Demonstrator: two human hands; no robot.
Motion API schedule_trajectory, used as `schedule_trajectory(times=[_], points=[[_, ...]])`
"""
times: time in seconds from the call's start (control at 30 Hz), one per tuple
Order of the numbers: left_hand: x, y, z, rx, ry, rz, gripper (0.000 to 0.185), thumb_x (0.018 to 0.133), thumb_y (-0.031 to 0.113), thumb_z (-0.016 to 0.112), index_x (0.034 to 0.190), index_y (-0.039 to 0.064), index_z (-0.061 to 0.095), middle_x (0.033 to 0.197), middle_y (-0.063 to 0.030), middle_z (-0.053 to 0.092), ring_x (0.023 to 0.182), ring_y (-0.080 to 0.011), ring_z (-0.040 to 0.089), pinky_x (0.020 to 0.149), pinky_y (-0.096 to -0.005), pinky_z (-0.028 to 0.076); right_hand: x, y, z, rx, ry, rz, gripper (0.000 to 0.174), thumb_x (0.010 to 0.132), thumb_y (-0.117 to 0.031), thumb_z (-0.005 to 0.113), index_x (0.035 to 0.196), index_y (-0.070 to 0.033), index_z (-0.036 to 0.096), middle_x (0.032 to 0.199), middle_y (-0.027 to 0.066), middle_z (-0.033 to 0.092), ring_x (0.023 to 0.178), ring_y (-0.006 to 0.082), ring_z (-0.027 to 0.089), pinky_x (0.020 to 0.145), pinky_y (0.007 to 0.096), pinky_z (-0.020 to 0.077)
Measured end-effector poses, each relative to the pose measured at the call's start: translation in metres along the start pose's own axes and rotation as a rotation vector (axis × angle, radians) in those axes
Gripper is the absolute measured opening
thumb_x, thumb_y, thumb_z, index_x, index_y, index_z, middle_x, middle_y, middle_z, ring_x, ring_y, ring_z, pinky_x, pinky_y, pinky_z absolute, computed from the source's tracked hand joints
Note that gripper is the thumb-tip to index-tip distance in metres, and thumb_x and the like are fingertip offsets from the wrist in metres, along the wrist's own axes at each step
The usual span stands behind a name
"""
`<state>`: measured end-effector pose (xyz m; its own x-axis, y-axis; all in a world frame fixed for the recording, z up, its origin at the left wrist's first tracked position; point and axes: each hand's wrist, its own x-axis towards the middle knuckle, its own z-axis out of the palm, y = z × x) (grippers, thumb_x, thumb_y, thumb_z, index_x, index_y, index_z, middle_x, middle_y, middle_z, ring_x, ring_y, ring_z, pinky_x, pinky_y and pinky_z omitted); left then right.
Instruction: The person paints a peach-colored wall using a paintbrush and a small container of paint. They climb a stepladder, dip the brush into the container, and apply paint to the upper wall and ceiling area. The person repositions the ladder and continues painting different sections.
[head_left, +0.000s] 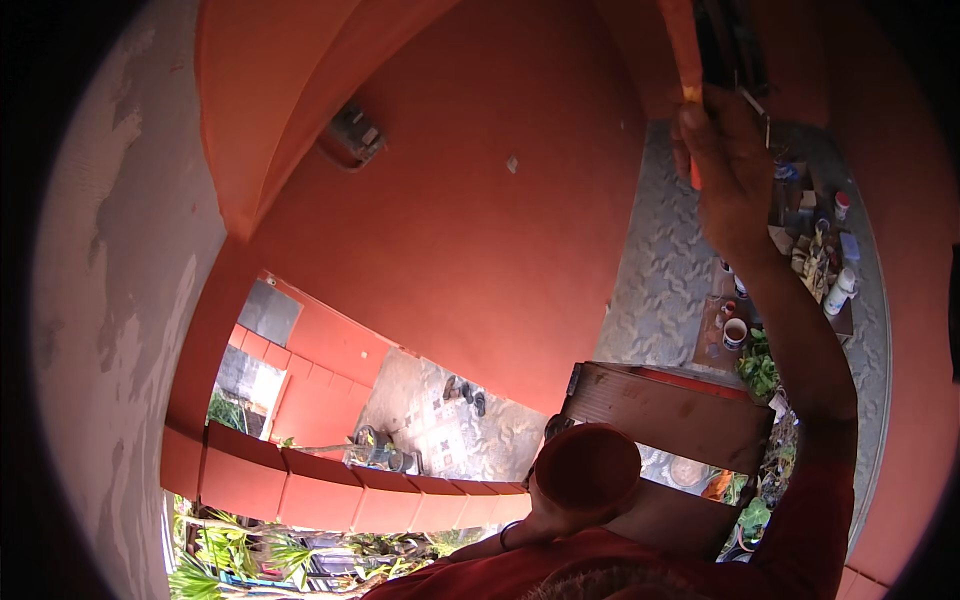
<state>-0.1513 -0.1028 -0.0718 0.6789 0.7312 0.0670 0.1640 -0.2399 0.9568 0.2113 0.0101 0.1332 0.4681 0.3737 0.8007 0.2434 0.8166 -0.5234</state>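
My left hand (546, 523), low in the middle with a dark band at its wrist, holds a round container (589, 469) from below. Its open mouth faces up, and the inside is reddish brown. My right hand (724, 161) is raised at the upper right and grips a slim tool with an orange-red handle (696, 174). The tool's upper end blends with an orange-red strip, so its head cannot be made out. Beside this hand spreads a large red-painted wall (480, 225).
Brown ladder steps (667, 416) stand just below me. Far down on the patterned floor (637, 300) are a paint pot (735, 333), a white bottle (838, 291) and clutter. A red ledge (315, 491) runs along the lower left. A box-like fixture (352, 136) sits on the wall.
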Motion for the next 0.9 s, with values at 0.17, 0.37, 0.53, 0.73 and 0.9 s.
schedule_trajectory(times=[0.17,0.37,0.53,0.73,0.9], points=[[0.005,0.017,0.002,0.113,0.016,0.028,0.113,0.073,0.03,0.1,0.16,0.009,0.031,0.155,-0.0149,0.052,0.143,-0.0264,0.055,0.115,-0.0462,0.05,0.018,0.043,0.06,-0.004,-0.089,-0.121,0.025,0.114,-0.027,0.056,0.12,-0.003,0.053,0.085,0.0032,0.06,0.072,0.0102,0.059,0.063,0.0303,0.0496],[0.016,0.032,-0.005,0.525,0.019,0.045,0.109,0.071,0.027,0.101,0.157,0.008,0.037,0.153,-0.0136,0.054,0.138,-0.0257,0.058,0.113,-0.045,0.052,0.058,0.065,0.133,0.01,-0.196,-0.045,0.025,0.114,-0.025,0.051,0.115,0.0,0.048,0.082,0.014,0.063,0.072,0.0253,0.066,0.064,0.0439,0.0503],[0.011,0.047,0.01,-0.052,0.149,-0.123,0.108,0.068,0.024,0.102,0.155,0.009,0.04,0.15,-0.0121,0.057,0.135,-0.0258,0.061,0.113,-0.0442,0.051,0.036,0.063,0.145,-0.045,-0.324,0.052,0.02,0.114,-0.023,0.052,0.116,-0.003,0.05,0.081,0.0046,0.057,0.071,0.0127,0.058,0.063,0.0363,0.048],[0.004,0.022,0.003,0.056,0.12,-0.016,0.109,0.067,0.024,0.102,0.155,0.01,0.04,0.147,-0.012,0.059,0.134,-0.026,0.061,0.114,-0.0439,0.051,0.027,0.018,0.083,-0.08,-0.357,0.13,0.028,0.111,-0.028,0.057,0.114,0.0,0.063,0.08,0.0114,0.062,0.073,0.0219,0.063,0.067,0.0425,0.0487],[0.006,0.016,-0.005,0.222,0.153,0.008,0.111,0.063,0.025,0.104,0.154,0.008,0.042,0.145,-0.0126,0.06,0.133,-0.0255,0.062,0.113,-0.0444,0.051,0.044,-0.016,0.009,0.057,-0.289,0.112,0.032,0.108,-0.034,0.065,0.112,-0.002,0.07,0.069,-0.0021,0.054,0.054,0.0043,0.044,0.049,0.0245,0.0338]])
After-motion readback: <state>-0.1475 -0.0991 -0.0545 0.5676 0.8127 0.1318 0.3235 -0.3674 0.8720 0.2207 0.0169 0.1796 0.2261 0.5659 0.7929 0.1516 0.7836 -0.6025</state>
